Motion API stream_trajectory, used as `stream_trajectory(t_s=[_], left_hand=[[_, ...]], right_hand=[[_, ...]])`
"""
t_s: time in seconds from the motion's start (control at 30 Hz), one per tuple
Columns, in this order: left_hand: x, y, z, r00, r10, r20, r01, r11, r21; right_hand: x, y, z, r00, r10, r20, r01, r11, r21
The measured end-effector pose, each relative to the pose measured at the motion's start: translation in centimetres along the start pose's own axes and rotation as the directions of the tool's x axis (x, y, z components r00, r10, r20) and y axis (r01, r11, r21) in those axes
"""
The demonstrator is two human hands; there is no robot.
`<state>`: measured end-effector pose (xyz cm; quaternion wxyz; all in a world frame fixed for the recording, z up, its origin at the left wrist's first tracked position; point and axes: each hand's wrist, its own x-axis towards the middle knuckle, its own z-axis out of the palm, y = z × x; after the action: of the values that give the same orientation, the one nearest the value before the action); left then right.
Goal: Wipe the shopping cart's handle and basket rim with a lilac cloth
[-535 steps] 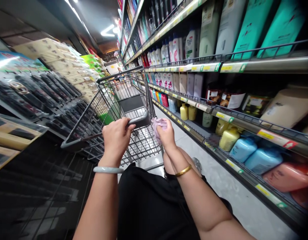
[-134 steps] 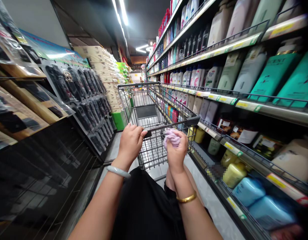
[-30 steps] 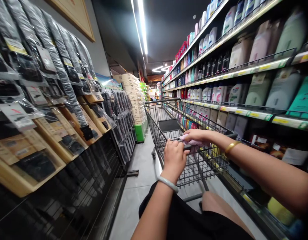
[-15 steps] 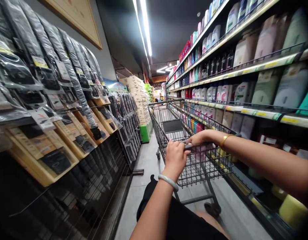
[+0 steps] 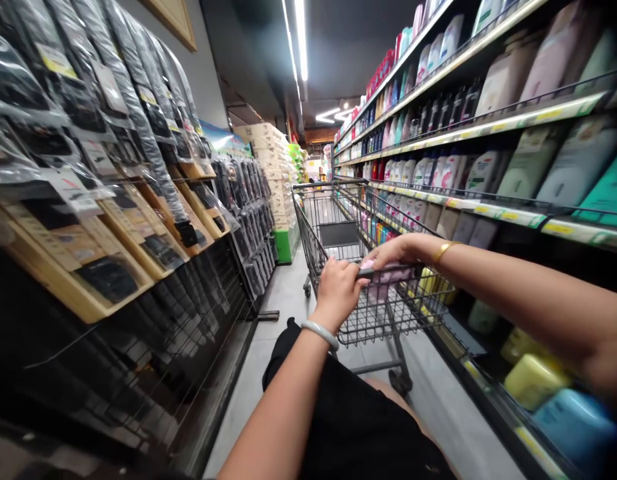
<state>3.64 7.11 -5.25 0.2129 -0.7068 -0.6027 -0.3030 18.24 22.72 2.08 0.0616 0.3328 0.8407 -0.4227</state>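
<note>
A dark wire shopping cart [image 5: 373,327] stands in front of me in a store aisle. My left hand [image 5: 339,287], with a pale bangle at the wrist, is closed around the left part of its handle [image 5: 383,270]. Right beside it, my right hand [image 5: 395,252] is wrapped over the same handle; a gold bracelet circles that wrist. Its fingertips are partly hidden behind the bar. Inside the basket, just past the handle, lies something pink and soft-looking [image 5: 383,290], seen through the wires; its kind I cannot make out.
Belts in plastic sleeves [image 5: 123,100] and boxed goods in wooden trays [image 5: 83,267] line the left side. Shelves of shampoo and lotion bottles [image 5: 488,170] run along the right. Stacked packs [image 5: 271,173] stand farther ahead on the left. Grey tiled floor [image 5: 283,287] runs between.
The cart and both hands appear slightly lower-left to higher in view, still together. More yellow and blue bottles show at lower right. Both hands keep their hold on the handle.
</note>
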Motion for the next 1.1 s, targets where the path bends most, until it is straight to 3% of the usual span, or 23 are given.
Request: stream_trajectory(t_s=[0.07, 0.17, 0.2, 0.27, 0.33, 0.4, 0.43, 0.53, 0.6, 0.67, 0.73, 0.77, 0.83, 0.93, 1.03, 1.1], left_hand=[[-0.1, 0.0, -0.1, 1.0, 0.01, -0.006, -0.009, 1.0, 0.004], [-0.1, 0.0, -0.2, 1.0, 0.008, -0.007, -0.008, 1.0, -0.008], [-0.1, 0.0, -0.2, 1.0, 0.011, -0.004, -0.011, 1.0, -0.01], [-0.1, 0.2, -0.3, 1.0, 0.022, 0.0, -0.022, 1.0, -0.01], [-0.2, 0.4, -0.4, 1.0, 0.031, 0.0, -0.031, 0.999, -0.006], [-0.3, 0.7, -0.5, 1.0, 0.027, -0.003, -0.027, 1.0, -0.001], [-0.4, 0.8, -0.5, 1.0, 0.024, -0.005, -0.024, 1.0, 0.002], [-0.7, 0.9, -0.6, 1.0, 0.025, -0.014, -0.025, 1.0, 0.007], [-0.8, 1.0, -0.5, 0.999, 0.031, -0.018, -0.031, 1.0, 0.004], [-0.9, 1.1, -0.6, 0.999, 0.03, -0.023, -0.031, 0.999, -0.015], [-0.9, 1.0, -1.0, 0.999, 0.023, -0.025, -0.025, 0.997, -0.067], [-0.9, 0.9, -1.2, 1.0, 0.018, -0.022, -0.02, 0.993, -0.114], [-0.7, 0.2, -1.9, 1.0, -0.001, -0.006, -0.001, 0.968, -0.249], [-0.2, -1.9, -2.6, 1.0, -0.024, -0.007, 0.019, 0.911, -0.412], [0.2, -3.8, -2.2, 0.999, 0.01, -0.032, -0.022, 0.916, -0.401], [0.4, -4.4, -1.4, 0.999, 0.025, -0.047, -0.042, 0.916, -0.4]], right_hand=[[-0.3, -0.4, 0.2, 0.993, -0.08, 0.091, 0.065, 0.986, 0.154], [-0.6, -0.4, 0.5, 0.972, -0.236, -0.02, 0.231, 0.926, 0.3], [-0.6, -0.3, 0.5, 0.976, -0.214, -0.032, 0.215, 0.943, 0.253], [-0.4, -0.2, 0.3, 0.997, -0.009, 0.078, 0.006, 0.999, 0.034], [-0.1, -0.5, -0.1, 0.929, 0.294, 0.225, -0.237, 0.939, -0.248], [0.4, -1.3, -0.3, 0.841, 0.451, 0.3, -0.318, 0.859, -0.401], [0.7, -1.8, -0.4, 0.838, 0.443, 0.318, -0.304, 0.864, -0.401], [0.9, -2.9, -0.5, 0.944, 0.151, 0.294, -0.104, 0.98, -0.169], [0.5, -2.9, -0.7, 0.966, 0.05, 0.253, -0.03, 0.996, -0.084], [-0.3, -2.2, -0.9, 0.94, 0.218, 0.263, -0.173, 0.968, -0.184], [-1.4, -1.2, -1.2, 0.858, 0.448, 0.253, -0.367, 0.877, -0.31], [-1.9, -0.7, -1.3, 0.834, 0.494, 0.243, -0.411, 0.853, -0.322], [-3.0, 0.0, -1.6, 0.872, 0.434, 0.226, -0.374, 0.889, -0.264], [-4.0, 0.3, -1.9, 0.99, 0.127, 0.053, -0.119, 0.984, -0.132], [-4.3, 0.2, -1.7, 0.985, -0.107, -0.139, 0.109, 0.994, 0.008], [-4.2, 0.0, -1.5, 0.994, -0.074, -0.078, 0.077, 0.996, 0.035]])
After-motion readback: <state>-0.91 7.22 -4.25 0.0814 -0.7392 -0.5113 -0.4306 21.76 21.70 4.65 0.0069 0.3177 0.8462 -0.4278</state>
